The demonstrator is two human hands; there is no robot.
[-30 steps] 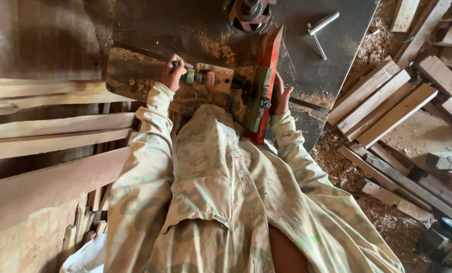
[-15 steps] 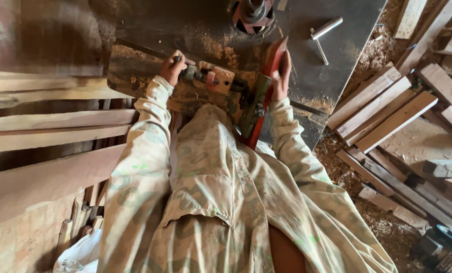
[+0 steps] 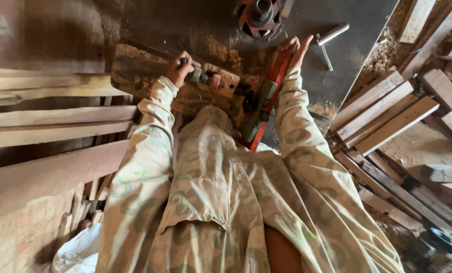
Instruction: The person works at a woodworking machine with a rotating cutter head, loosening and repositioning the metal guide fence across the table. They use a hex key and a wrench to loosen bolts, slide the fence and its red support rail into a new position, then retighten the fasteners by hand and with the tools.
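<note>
Your left hand is closed around the handle of the wooden jig, which lies on the dark machine table just in front of your chest. Your right hand rests open and flat on the top end of the red guide, fingers stretched. I judge you are at the step of positioning the jig and guide before a pass. The next move asks for steady, even pressure, with the fingers kept away from the cutter head, which stands near. To the right the table edge is close, beside stacked planks; a metal rod lies near. Boards crowd the left, so open room is mainly ahead.
</note>
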